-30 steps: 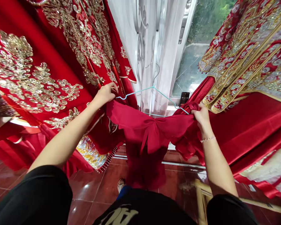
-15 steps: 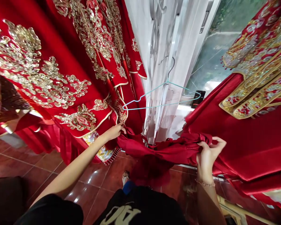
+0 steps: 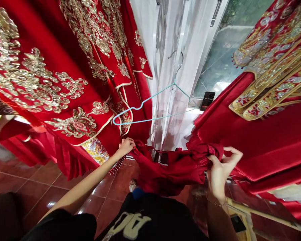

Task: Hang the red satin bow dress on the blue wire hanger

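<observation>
A dark red garment stretches between my two hands, gathered along its upper edge and hanging down in front of my legs. My left hand pinches one end of it, fingers closed on the cloth. At the other end my right hand grips bunched, gathered fabric between thumb and fingers. Above the garment a light blue wire hanger with a metal hook hangs bare, apart from both hands. What its hook rests on is unclear.
Red dresses with gold sequin embroidery hang close on the left. More embroidered red clothing hangs on the right. A phone stands by the window. White curtains hang behind the hanger. Below lies a red tiled floor.
The hanger appears turned, its left end nearer and lower. The garment sags more toward me between my hands. Both hands keep their hold, and my view has shifted slightly.
</observation>
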Tool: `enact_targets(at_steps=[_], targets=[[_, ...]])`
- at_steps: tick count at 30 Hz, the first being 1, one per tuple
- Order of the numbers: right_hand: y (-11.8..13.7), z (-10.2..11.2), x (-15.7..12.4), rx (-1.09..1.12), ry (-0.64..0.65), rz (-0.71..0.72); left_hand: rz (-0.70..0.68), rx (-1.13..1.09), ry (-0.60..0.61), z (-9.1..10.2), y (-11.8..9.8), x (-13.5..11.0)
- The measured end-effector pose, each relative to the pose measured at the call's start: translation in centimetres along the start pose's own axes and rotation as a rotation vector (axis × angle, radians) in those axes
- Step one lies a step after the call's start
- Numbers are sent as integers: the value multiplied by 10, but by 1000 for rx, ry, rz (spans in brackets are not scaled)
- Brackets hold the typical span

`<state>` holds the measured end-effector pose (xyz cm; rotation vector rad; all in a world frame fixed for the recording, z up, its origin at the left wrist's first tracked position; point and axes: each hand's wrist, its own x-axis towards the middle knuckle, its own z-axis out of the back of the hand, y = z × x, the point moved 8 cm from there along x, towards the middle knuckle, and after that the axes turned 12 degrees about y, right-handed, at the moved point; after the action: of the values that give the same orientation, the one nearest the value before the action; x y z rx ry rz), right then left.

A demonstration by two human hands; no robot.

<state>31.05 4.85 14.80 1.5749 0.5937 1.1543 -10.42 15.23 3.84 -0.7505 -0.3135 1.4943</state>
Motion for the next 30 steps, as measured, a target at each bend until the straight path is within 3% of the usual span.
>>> enact_targets(at_steps=[3,7,10,13,16,19,25,30], targets=[[-9,-5,-5,56,10,-53,50,-191,13,-9,0,-11],[-11,-18,-11,216,42,-92,-2,-505,191,-29,-16,-31],[-13,-43,-18,375,182,-198,-70,-823,217,-47,-40,-47],[-14,-68,-30,517,298,-303,-251,-1199,238,-73,-84,-64],[-13,-89,-40,633,364,-377,-412,-1108,198,-92,-127,-78],[-8,-104,-48,745,416,-427,-443,-915,75,-96,-142,-82],[-3,-126,-63,830,537,-442,-464,-760,45,-99,-133,-73],[-8,-136,-76,842,595,-468,-391,-713,-204,-91,-112,-77]])
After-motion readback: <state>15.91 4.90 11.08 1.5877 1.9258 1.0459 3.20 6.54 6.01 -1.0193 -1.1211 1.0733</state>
